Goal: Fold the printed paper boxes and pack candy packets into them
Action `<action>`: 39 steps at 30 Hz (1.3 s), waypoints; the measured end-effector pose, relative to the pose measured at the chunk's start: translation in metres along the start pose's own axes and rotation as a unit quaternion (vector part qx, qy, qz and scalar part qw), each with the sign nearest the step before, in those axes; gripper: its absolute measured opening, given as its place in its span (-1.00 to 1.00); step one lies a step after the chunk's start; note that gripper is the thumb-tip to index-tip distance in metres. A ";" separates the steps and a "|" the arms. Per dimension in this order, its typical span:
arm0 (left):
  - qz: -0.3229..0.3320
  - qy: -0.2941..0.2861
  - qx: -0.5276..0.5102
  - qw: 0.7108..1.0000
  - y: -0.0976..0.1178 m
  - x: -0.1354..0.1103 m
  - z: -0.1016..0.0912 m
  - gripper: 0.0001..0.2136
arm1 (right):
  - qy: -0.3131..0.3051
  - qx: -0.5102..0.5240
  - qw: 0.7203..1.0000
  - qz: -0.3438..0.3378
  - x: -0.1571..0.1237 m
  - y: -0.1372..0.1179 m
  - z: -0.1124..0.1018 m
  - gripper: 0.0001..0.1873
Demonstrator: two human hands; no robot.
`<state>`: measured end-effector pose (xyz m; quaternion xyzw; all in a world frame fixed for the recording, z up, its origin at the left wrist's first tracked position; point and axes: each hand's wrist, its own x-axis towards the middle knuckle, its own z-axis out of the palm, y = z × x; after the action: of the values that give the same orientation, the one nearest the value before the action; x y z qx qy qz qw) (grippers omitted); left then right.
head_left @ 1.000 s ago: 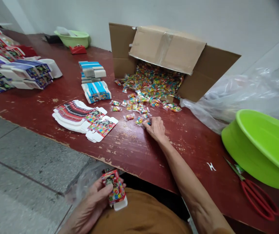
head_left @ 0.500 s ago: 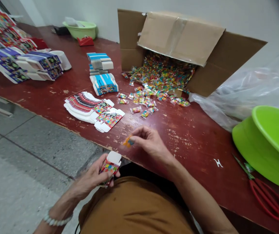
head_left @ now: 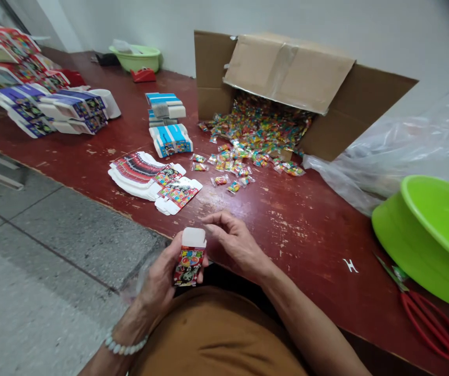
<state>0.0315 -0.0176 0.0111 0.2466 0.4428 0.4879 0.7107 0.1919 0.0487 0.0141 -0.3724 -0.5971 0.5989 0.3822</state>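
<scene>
Printed card box [head_left: 189,266]: paper card, glossy print outside, matt white inside
Tabletop [head_left: 295,235]: dark red painted wood, faintly glossy, rough where the paint is chipped
Carton [head_left: 314,78]: matt brown corrugated cardboard, far side
Packing tape [head_left: 283,68]: smooth, glossy, translucent plastic on the carton
Small packets [head_left: 220,180]: glossy clear plastic film
Basin [head_left: 416,245]: smooth, glossy green plastic, near right
Plastic sheet [head_left: 404,151]: thin, clear, crinkled, right
Scissor handles [head_left: 432,326]: smooth red plastic, near right
Shirt [head_left: 216,334]: matt brown cloth
Floor [head_left: 71,250]: matt grey speckled stone
</scene>
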 end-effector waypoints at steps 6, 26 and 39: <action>0.014 0.030 0.013 0.999 -0.009 0.003 -0.001 -0.67 | -0.115 0.098 0.984 0.098 0.002 0.014 0.003 -0.54; -0.002 0.004 -0.051 0.999 -0.003 0.007 0.003 -0.27 | -0.129 0.077 0.988 0.047 0.007 0.005 0.008 -0.75; 0.030 0.100 0.011 0.994 -0.029 0.009 -0.025 -0.56 | -0.188 -0.229 0.951 -0.087 0.029 0.019 0.002 -0.85</action>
<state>0.0246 -0.0229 -0.0279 0.2178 0.5095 0.5265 0.6449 0.1770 0.0744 -0.0042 -0.2776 -0.8094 0.4692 0.2181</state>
